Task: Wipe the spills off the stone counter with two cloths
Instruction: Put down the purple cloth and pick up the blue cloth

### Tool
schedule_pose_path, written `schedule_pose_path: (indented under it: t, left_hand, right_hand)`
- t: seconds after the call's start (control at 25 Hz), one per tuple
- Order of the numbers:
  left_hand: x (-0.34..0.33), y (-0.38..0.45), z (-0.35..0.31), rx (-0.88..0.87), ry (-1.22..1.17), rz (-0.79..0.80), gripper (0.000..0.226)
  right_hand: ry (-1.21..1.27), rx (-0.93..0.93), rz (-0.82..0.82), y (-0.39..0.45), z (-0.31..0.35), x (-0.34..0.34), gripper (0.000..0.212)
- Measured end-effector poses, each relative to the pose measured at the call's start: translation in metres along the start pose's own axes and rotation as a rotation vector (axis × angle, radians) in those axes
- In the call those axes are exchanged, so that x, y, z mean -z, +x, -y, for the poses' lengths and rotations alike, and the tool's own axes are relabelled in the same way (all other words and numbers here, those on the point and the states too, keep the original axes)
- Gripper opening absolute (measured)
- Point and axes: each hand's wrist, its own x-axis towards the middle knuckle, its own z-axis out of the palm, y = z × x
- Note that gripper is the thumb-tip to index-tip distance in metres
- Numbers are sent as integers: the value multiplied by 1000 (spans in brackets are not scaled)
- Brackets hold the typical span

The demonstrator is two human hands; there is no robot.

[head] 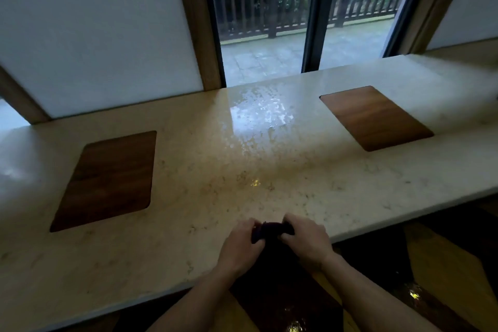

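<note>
Gripping one dark cloth [272, 232] between left hand [244, 244] and right hand [304, 241], both closed on it, over the stone counter's [188, 170] near edge; spill [258, 116] straight ahead, beyond both hands alike, toward the window [296, 8].

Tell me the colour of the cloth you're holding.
Very dark, purplish-black; the dark cloth is bunched between the left hand and right hand, seen in the head view.

You face a polished pale stone counter [204, 170], speckled and glossy, with a wet, beaded sheen [258, 116] toward its far edge. Two smooth matt wood insets [107, 180] [377, 117] sit flush in it. Your hands grip a dark, soft-looking cloth [272, 229].
</note>
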Motion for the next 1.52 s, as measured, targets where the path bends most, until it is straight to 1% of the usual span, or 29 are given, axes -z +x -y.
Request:
schedule_pose_path:
  t: [0.08, 0.16, 0.24, 0.32, 0.44, 0.56, 0.68, 0.8, 0.96, 1.04, 1.16, 1.4, 1.52]
  left_hand:
    - [-5, 20, -29, -18, 9, 37, 21]
    - [-14, 41, -63, -33, -25, 117, 20]
    - [-31, 64, -113, -98, -60, 181, 20]
    - [-55, 85, -164, -167, -83, 225, 19]
    - [-98, 116, -254, -294, -79, 292, 18]
    - [-137, 140, -331, -431, -75, 322, 19]
    - [-180, 158, -398, -544, -87, 377, 21]
    - [-213, 166, -450, -636, -119, 418, 21]
    - [-255, 181, -509, -711, -208, 442, 20]
    - [-276, 198, -537, -729, -261, 467, 20]
    - [-306, 233, -581, -748, -306, 518, 20]
    - [-377, 303, -668, -814, -312, 632, 21]
    - [-414, 321, -700, -806, -316, 667, 21]
  right_hand:
    - [100, -14, 30, 1, -30, 28, 12]
    - [189, -27, 46, -4, -62, 65, 13]
    - [277, -52, 18, -11, -107, 110, 13]
    - [349, -77, -29, -23, -152, 156, 15]
    - [361, -122, -137, -52, -226, 224, 19]
    - [375, -182, -257, -83, -282, 274, 25]
    - [356, -287, -401, -116, -336, 302, 28]
    - [366, -361, -587, -142, -372, 321, 25]
    - [437, -447, -883, -149, -416, 344, 23]
    - [474, -511, -986, -143, -438, 358, 20]
    - [479, -578, -1076, -131, -473, 385, 17]
    - [578, -744, -1137, -107, -555, 442, 18]
    - [645, -774, -1179, -104, -594, 455, 18]
